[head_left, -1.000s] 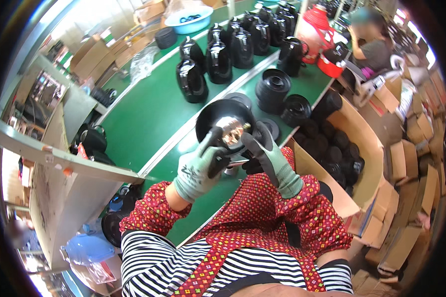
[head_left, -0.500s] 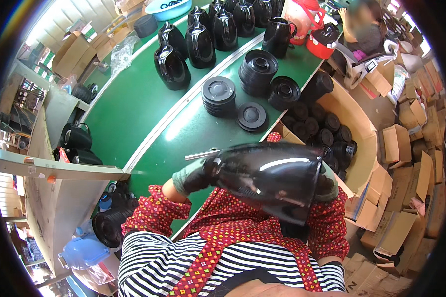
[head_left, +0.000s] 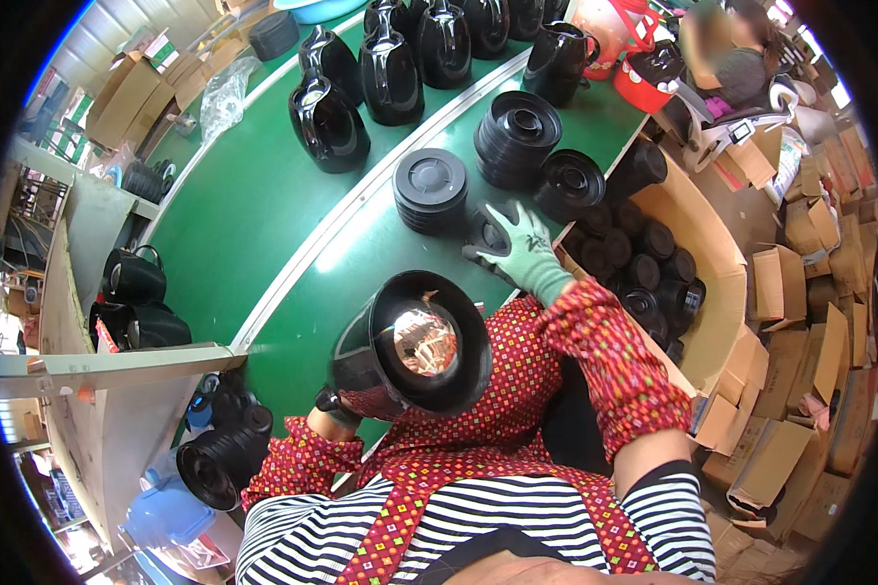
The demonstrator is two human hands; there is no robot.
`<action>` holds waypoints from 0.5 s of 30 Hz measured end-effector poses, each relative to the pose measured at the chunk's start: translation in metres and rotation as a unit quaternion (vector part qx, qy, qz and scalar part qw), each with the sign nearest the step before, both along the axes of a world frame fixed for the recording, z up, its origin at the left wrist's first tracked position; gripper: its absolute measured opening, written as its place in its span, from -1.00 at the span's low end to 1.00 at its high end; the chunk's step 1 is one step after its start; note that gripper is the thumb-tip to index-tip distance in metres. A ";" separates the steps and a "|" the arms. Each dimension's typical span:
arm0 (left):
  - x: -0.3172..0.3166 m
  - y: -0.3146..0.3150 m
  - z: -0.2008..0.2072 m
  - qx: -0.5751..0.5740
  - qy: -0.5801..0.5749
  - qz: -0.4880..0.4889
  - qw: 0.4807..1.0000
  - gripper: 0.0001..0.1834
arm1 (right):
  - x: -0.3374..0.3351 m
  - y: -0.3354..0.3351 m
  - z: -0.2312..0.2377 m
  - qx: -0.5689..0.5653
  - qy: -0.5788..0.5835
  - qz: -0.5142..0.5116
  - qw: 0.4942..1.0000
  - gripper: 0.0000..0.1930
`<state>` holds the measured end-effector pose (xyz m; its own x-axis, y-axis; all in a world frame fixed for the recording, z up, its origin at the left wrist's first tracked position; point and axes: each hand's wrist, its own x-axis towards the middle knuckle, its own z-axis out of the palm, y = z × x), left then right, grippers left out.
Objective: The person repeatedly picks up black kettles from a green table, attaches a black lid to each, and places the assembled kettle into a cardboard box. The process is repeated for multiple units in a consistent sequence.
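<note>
My left hand [head_left: 338, 406], gloved and partly hidden, is closed on a glossy black jug [head_left: 353, 341] tilted with its wide open end up and toward me. A shiny silvery surface [head_left: 425, 342] shows inside that opening. My right hand [head_left: 525, 255], in a pale green glove with dark fingertips, reaches forward over the table. Its fingers are spread around a flat black round cap [head_left: 486, 232], partly covered by the hand; whether they grip it is unclear. Beside it stands a stack of black discs [head_left: 431, 187].
Several black jugs [head_left: 330, 127] stand upright on the green table [head_left: 234, 214]. More stacked black rings [head_left: 517, 136] are behind my right hand. At the right, a carton [head_left: 712, 263] holds black parts. A person [head_left: 741, 68] sits at the far right, near a red container [head_left: 644, 83].
The jug has swung from lying sideways across both hands to showing its open end upward, in my left hand alone. My right hand has left it and moved forward to the round cap.
</note>
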<state>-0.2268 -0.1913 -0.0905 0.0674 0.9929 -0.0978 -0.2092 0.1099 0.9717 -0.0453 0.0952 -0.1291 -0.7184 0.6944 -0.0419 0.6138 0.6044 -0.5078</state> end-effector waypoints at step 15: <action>0.028 0.019 -0.011 0.035 -0.022 -0.029 0.999 -0.08 | 0.079 -0.076 0.098 -0.108 0.326 0.049 0.938 -0.09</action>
<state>-0.1991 -0.1724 -0.1015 0.1283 0.9914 -0.0239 -0.2470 0.0553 0.9674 0.0340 0.0195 -0.0309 -0.7005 0.6489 0.2971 0.0771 0.4826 -0.8724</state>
